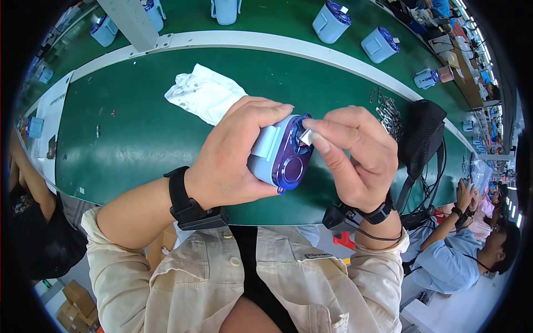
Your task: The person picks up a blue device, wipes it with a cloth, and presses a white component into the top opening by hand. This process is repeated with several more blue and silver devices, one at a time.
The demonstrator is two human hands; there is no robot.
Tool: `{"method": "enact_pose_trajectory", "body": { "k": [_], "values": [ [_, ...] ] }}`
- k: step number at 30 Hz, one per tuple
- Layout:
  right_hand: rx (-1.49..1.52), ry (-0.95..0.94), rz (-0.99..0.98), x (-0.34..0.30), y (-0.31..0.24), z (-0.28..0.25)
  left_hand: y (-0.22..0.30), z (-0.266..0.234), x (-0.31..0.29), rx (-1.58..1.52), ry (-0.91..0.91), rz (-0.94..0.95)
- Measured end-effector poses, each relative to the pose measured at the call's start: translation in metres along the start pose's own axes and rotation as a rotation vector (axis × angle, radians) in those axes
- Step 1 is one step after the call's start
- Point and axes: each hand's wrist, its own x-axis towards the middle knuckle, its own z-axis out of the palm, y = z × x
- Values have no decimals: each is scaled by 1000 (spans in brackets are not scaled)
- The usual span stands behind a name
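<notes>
Green table (127, 150) — left grip (225, 150): device (282, 158); right grip (358, 152): connector (306, 137), perhaps

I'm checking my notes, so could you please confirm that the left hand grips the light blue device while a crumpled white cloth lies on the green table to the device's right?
The side is wrong: the head view shows the crumpled white cloth to the left of the light blue device, on the green table. The left hand's grip is right.

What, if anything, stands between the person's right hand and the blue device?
Nothing visible: the right hand pinches a white piece at the purple face of the device, while the left hand grips its body from the side.
</notes>
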Motion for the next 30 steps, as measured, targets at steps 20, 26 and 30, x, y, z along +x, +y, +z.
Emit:
{"method": "enact_pose_trajectory", "body": {
  "k": [20, 26, 30],
  "values": [
    [-262, 92, -165, -4, -9, 7, 1, -2, 3, 31, 23, 26],
    [-371, 20, -173, -3, -18, 1, 1, -2, 2, -26, 1, 0],
    [-281, 1, -72, -2, -19, -7, 2, -3, 4, -175, -32, -108]
  ]
}}
